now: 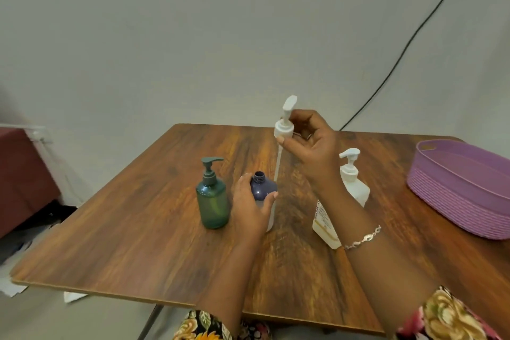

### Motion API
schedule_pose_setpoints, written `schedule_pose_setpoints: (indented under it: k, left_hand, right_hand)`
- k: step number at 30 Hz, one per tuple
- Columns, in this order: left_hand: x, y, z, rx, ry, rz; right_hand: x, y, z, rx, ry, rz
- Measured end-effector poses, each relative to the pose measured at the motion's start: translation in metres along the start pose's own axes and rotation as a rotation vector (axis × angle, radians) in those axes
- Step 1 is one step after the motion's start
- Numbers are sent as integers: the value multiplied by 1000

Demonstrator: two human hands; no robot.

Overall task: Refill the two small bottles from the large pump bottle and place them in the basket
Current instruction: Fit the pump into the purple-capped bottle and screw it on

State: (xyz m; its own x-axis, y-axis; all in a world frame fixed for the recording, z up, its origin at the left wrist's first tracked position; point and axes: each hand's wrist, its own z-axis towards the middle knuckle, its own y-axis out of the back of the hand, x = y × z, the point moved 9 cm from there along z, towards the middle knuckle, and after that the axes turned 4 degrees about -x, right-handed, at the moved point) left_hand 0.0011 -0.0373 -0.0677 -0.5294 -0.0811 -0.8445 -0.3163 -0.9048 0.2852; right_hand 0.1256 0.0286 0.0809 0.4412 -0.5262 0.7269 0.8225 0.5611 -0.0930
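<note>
Wood-grain brown table (138,229) stands against a plain grey-white wall (193,36), where a black cable (408,44) runs down diagonally. A dark red piece of furniture (22,174) sits at the far left, and papers lie on the floor (11,284).

The left hand (248,207) has its fingers curled round the open-necked dark blue bottle (262,188), which stands just beside the green pump bottle (212,201). The right hand (311,143) has its fingers pinching a white pump head (284,125), raised, with its tube hanging. The large white pump bottle (350,182) stands behind that forearm. The purple basket (469,182) lies at the right edge.
</note>
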Motion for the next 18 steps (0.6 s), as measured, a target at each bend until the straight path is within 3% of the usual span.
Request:
schedule_pose_setpoints:
  k: [18]
  left_hand:
    - [1, 3, 2, 37, -47, -38]
  right_hand:
    - [-76, -19, -3, 31, -193, -116]
